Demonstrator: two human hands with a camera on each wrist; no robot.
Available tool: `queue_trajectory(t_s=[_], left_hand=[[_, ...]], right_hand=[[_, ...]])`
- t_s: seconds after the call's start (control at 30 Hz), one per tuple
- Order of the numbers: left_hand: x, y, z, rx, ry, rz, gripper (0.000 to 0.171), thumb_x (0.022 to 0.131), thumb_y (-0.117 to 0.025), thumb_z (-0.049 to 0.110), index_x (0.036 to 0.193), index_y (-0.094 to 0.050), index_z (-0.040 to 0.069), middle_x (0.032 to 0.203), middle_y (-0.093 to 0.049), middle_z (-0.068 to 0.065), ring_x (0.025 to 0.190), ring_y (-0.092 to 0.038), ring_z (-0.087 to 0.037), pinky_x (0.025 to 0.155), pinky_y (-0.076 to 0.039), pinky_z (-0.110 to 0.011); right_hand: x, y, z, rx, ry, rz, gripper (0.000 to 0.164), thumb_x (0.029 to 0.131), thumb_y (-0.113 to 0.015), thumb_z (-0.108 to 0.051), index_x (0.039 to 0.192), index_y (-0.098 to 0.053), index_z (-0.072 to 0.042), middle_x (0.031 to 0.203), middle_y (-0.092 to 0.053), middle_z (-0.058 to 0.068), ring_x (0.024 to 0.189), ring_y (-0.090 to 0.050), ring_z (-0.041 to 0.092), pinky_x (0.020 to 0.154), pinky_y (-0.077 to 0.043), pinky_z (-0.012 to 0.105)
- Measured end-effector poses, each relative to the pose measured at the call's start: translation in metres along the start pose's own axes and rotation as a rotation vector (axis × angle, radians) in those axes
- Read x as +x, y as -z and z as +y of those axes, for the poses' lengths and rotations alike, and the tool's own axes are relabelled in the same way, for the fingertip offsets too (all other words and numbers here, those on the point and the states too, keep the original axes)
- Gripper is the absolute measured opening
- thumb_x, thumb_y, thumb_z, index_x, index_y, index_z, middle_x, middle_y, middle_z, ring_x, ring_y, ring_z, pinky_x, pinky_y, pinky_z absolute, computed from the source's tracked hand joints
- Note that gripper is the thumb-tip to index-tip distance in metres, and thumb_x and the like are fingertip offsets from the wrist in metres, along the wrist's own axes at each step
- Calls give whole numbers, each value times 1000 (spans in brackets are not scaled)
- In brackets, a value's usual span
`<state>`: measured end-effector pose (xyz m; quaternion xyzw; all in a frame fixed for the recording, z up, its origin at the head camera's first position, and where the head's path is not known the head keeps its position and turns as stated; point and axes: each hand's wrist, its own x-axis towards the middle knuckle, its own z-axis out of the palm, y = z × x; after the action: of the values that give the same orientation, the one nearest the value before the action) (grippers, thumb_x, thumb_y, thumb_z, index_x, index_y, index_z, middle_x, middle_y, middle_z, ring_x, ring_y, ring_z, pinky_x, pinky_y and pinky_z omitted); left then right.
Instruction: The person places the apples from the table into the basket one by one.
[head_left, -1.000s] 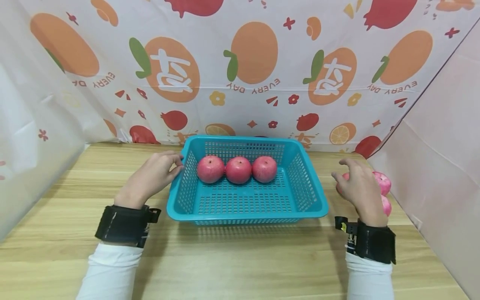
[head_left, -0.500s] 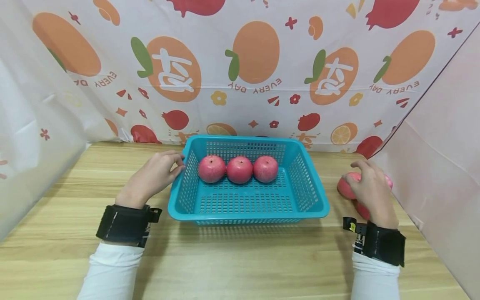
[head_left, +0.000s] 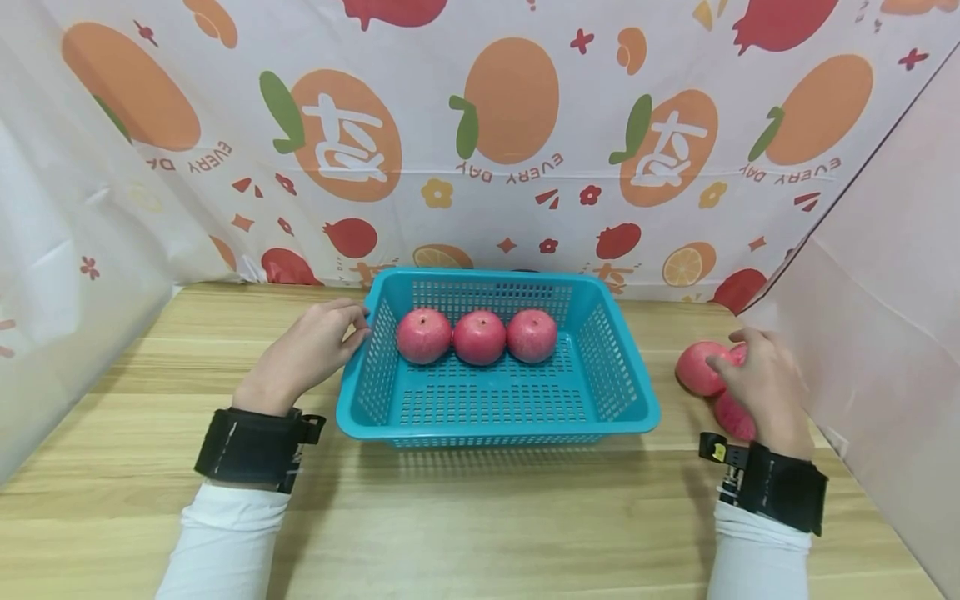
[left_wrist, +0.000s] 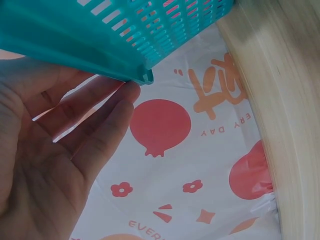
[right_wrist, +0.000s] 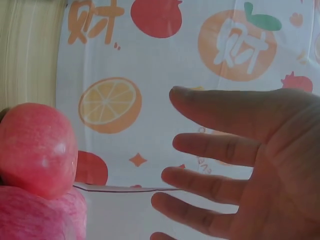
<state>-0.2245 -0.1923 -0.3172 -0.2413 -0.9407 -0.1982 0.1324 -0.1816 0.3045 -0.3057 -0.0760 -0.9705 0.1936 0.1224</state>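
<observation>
On right wrist view, right hand point(right_wrist: 240, 165) spread beside apples point(right_wrist: 37, 150), unheld

A teal perforated plastic basket point(head_left: 497, 417) holds three pinkish-red round apples point(head_left: 477, 337); more pinkish-red apples with pale streaks point(head_left: 696, 367) lie outside it. The pale wooden table point(head_left: 480, 517) shows light lengthwise grain. The white printed backdrop cloth point(head_left: 480, 125) carries orange fruits with green leaves, red pomegranates, orange slices, small red flowers. Black wrist straps point(head_left: 251, 446) sit above white sleeves point(head_left: 225, 542)
</observation>
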Motion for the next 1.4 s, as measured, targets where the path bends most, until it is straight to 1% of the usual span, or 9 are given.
queue_trajectory(t_s=[0.1,0.37,0.57,0.73,0.83,0.97,1.1,1.27,1.4], left_hand=[[0,0,0,-4,6,-4,22,78,-67,2,97,-61,-7,95,-60,-20,80,-57,-28,66,-55,-45],[-1,-1,-1,-3,0,1,19,78,-67,3,95,-61,-4,92,-60,-18,77,-57,-26,65,-55,-43],[-1,1,-1,-9,6,-2,22,79,-66,3,99,-61,-5,95,-61,-18,80,-57,-26,66,-55,-43],[-3,6,-4,-30,29,-34,22,80,-64,3,101,-63,-3,108,-60,-21,93,-56,-30,74,-53,-47],[-4,7,-4,-42,34,-46,17,80,-64,2,97,-64,-2,111,-58,-22,98,-54,-32,76,-52,-48],[-4,7,-4,-44,35,-42,18,80,-64,2,98,-64,-2,111,-59,-23,97,-55,-32,75,-52,-48],[-4,7,-5,-46,36,-39,20,80,-64,3,100,-63,-2,111,-58,-22,95,-56,-31,73,-53,-47],[-4,7,-4,-43,37,-40,17,80,-64,3,97,-64,-1,112,-58,-22,96,-55,-32,73,-53,-47],[-4,8,-3,-39,34,-39,15,80,-63,2,94,-65,-1,112,-58,-23,97,-54,-32,73,-53,-47]], right_hand=[[-1,0,3,-3,-40,-15,52,85,-58,-26,121,-43,8,123,-34,34,105,-31,47,82,-37,66],[-4,2,17,-8,-63,-24,51,84,-59,-30,117,-46,7,117,-39,34,103,-31,48,79,-37,65],[-5,4,23,-23,-103,-87,59,83,-60,-30,124,-40,9,118,-35,37,104,-28,51,77,-37,66],[-4,6,25,-31,-113,-131,64,83,-60,-30,126,-36,11,117,-32,38,101,-28,52,74,-39,65],[-4,6,26,-27,-119,-144,65,82,-61,-30,126,-36,11,116,-33,38,100,-29,50,72,-42,63],[-4,6,29,-22,-147,-168,67,80,-63,-30,125,-35,12,114,-33,37,99,-30,49,68,-45,59],[-4,6,33,-12,-177,-211,73,79,-64,-32,127,-31,12,114,-30,38,99,-29,50,68,-46,59],[-4,5,37,20,-208,-262,79,78,-66,-31,130,-26,12,114,-29,39,100,-29,51,66,-49,57],[-3,4,39,18,-210,-288,81,78,-67,-31,131,-23,13,114,-28,39,99,-30,52,64,-50,57]])
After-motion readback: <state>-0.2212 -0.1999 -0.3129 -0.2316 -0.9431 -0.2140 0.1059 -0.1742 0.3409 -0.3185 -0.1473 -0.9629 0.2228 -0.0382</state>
